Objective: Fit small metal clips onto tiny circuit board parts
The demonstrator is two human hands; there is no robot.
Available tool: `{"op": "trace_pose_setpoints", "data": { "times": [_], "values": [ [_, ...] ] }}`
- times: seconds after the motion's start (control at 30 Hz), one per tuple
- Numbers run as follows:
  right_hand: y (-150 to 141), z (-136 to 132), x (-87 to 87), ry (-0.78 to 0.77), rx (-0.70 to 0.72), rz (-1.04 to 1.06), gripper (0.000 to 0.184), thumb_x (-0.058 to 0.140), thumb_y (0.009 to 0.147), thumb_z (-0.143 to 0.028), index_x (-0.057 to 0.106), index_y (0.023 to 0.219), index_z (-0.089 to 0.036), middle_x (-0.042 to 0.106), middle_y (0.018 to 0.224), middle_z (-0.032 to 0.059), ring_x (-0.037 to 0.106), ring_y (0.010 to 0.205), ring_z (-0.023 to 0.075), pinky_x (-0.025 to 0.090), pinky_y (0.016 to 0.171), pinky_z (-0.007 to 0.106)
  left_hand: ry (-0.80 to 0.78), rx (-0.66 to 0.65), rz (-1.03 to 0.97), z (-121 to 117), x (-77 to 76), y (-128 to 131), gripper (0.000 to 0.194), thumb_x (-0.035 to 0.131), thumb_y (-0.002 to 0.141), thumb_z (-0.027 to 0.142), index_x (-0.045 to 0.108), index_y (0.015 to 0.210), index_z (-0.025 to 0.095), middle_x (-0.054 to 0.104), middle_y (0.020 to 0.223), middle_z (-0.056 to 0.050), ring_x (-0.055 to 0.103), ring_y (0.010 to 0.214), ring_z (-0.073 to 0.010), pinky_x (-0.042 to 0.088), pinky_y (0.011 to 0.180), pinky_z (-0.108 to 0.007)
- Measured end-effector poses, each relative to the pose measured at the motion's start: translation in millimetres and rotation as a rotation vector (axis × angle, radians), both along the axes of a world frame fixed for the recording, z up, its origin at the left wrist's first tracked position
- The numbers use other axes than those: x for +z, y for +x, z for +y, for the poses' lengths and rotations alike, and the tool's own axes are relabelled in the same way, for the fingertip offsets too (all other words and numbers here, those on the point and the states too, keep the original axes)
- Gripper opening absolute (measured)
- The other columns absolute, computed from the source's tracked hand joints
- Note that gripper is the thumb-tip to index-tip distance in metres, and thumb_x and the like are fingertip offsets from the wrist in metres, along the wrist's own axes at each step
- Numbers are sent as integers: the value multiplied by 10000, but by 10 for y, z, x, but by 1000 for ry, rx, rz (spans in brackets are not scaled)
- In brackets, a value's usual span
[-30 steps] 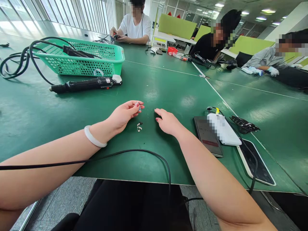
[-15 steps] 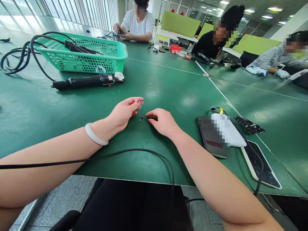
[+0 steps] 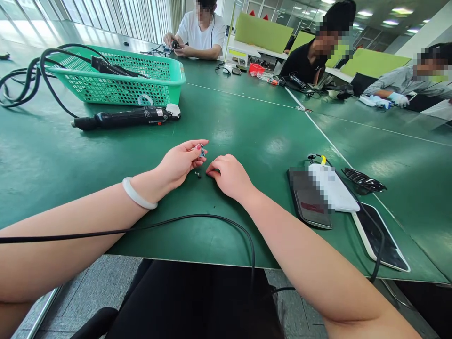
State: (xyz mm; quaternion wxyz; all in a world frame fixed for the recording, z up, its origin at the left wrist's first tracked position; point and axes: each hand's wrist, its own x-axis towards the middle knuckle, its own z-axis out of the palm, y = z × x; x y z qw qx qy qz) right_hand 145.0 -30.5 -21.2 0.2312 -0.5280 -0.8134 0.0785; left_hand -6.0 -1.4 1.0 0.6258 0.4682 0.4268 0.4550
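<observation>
Left hand (image 3: 180,162) loosely curled, pinching small metal part (image 3: 202,151) between thumb and fingertips, raised just off green mat (image 3: 247,122). White bangle (image 3: 138,194) on that wrist. Right hand (image 3: 229,176) palm-down at 3 o'clock of left, fingers bent onto mat, fingertips at or over something tiny; grip there hidden, cannot tell if anything held. Tiny loose piece (image 3: 197,174) on mat between both hands, just off right fingertips, at 6 o'clock of pinched part.

Step, by the look: sorting or mating small hardware, one piece in pinch, other on mat. Next move calls for fine fingertip pickup on flat mat, slip risk high, piece small enough to flick away.

Outward: black cable (image 3: 197,219) arcing across near edge at 6 o'clock. Dark phone (image 3: 310,207), white device (image 3: 335,188) and second phone (image 3: 381,240) at 3–4 o'clock, black plastic piece (image 3: 363,181) beyond. Electric screwdriver (image 3: 123,117) lying at 11 o'clock, green basket (image 3: 123,80) behind with cords spilling out.

Room: joined green benches, open office, window wall at 10 o'clock, green partitions at 1 o'clock. Three other people seated at 12 to 2 o'clock, hands on own work, well apart.
</observation>
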Motion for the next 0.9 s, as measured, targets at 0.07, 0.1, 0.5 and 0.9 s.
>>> {"op": "trace_pose_setpoints", "data": {
  "times": [0.07,0.1,0.5,0.9],
  "values": [
    [43,-8,16,-12,-13,14,177,529,843,-140,678,763,-192,664,825,27,498,815,176,405,766,311,-1,-14,39,-1,0,-4,227,570,800,128,659,1008,148,601,855,-37,535,699,-85,441,715,-257],
    [58,-20,26,-20,-14,27,166,530,848,-156,673,773,-192,661,824,27,501,812,173,403,759,307,0,-23,55,-3,-1,-6,247,578,783,111,659,1014,150,600,863,-36,539,715,-88,442,727,-258],
    [-228,-77,-14,66,120,-62,212,514,878,-218,718,938,-218,687,927,35,500,840,181,406,803,325,-13,45,-15,49,-46,-6,231,547,811,141,648,1020,142,597,866,-51,546,687,-87,448,720,-263],
    [110,-112,125,-12,-124,388,171,516,811,-201,666,892,-213,688,842,1,562,678,120,450,683,275,179,-239,259,-22,-64,-9,414,692,666,143,640,1076,149,649,922,-55,583,797,-143,432,855,-354]
  ]
}}
